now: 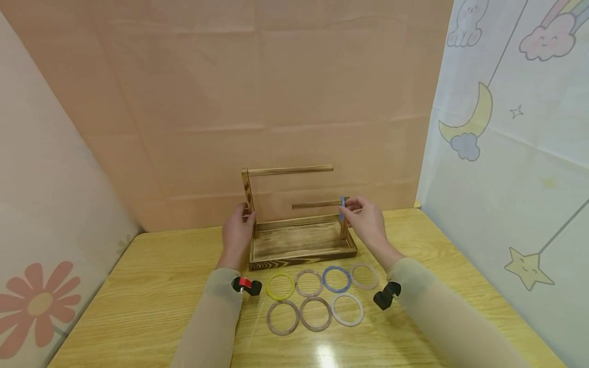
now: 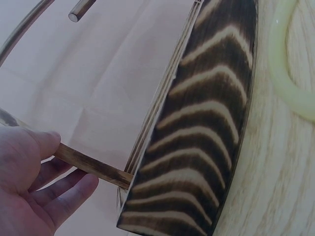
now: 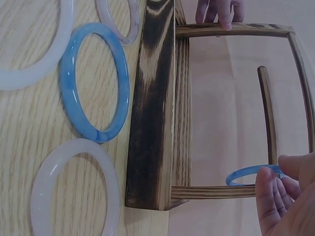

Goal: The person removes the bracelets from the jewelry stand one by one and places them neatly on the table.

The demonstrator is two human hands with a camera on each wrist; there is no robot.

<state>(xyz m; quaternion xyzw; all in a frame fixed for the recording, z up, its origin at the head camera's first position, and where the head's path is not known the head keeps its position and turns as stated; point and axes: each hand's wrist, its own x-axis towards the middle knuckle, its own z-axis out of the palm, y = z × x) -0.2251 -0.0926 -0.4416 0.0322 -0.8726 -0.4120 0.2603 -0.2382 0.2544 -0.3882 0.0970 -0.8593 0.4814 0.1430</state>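
Observation:
A wooden bangle stand (image 1: 303, 258) with dark burnt grain has a shallow tray base, a tall left post and a shorter right post. My left hand (image 1: 236, 232) grips the left post (image 2: 93, 166) between thumb and fingers, low down near the tray. At the other end, my right hand (image 1: 368, 220) pinches a blue bangle (image 3: 238, 173) at the short post. The bangle stands around the lower rod (image 1: 313, 205), close against that post, and my fingers partly hide it. Above, the upper rod (image 1: 290, 170) is bare.
In front of the stand, two rows of bangles lie flat on the wooden table (image 1: 161, 301). They include a yellow bangle (image 1: 280, 299), another blue bangle (image 1: 337, 291), a white bangle (image 1: 347, 323) and several pinkish ones. A tan sheet (image 1: 207, 102) hangs behind; patterned panels flank both sides.

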